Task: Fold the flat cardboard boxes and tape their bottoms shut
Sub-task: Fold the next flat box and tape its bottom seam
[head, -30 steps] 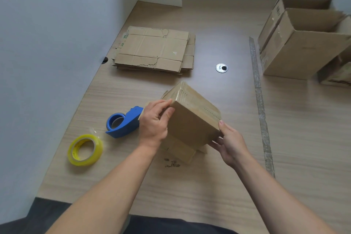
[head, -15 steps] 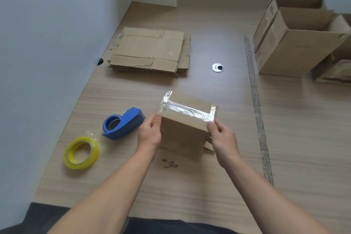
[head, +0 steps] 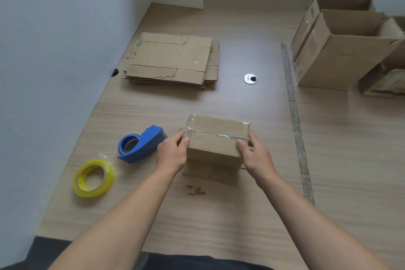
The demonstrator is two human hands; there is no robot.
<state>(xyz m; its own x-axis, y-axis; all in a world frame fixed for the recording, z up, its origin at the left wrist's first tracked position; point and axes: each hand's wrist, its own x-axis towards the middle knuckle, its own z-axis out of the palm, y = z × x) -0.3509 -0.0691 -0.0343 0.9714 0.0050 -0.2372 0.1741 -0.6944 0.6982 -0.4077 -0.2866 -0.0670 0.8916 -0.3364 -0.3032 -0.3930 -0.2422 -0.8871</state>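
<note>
A small folded cardboard box (head: pixel 213 140) stands on the wooden table (head: pixel 219 215) with its taped bottom facing up; clear tape runs along the seam. My left hand (head: pixel 172 154) grips its left side with the thumb on top. My right hand (head: pixel 255 155) grips its right side the same way. A stack of flat cardboard boxes (head: pixel 173 59) lies further back on the left. A blue tape dispenser (head: pixel 141 147) sits just left of my left hand, and a yellow tape roll (head: pixel 94 178) lies nearer the left table edge.
Open assembled cardboard boxes (head: pixel 344 48) stand at the back right. A strip of tape (head: pixel 294 116) runs along the table to the right. A round cable grommet (head: pixel 250 78) sits mid-table. White partition walls (head: pixel 54 50) close the left and back.
The box was tilted and turned in both hands, then brought level with its taped bottom up. My hands shifted to grip its left and right sides.
</note>
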